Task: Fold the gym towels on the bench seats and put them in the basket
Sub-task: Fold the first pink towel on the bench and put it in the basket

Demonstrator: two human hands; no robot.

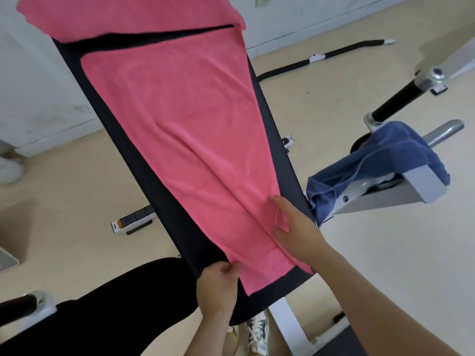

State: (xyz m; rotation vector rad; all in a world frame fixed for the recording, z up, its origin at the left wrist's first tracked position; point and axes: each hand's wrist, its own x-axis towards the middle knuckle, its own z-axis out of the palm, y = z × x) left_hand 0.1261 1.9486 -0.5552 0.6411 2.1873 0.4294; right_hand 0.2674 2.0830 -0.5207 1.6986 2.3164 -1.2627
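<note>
A pink towel point(185, 119) lies spread lengthwise along the black bench seat point(123, 140), its far end folded back near the top of the view. My left hand point(218, 286) pinches the towel's near left corner at the bench's end. My right hand point(293, 227) grips a fold of the towel near its right edge, fingers curled into the cloth. A blue towel point(370, 165) hangs crumpled over a grey machine frame to the right of the bench. No basket is in view.
A grey and black exercise machine point(411, 98) stands right of the bench. Black padded bars point(341, 51) lie on the beige floor by the white wall. The bench's white leg point(288, 322) and my shoes point(257, 332) are below; my black trouser leg point(102, 317) is at lower left.
</note>
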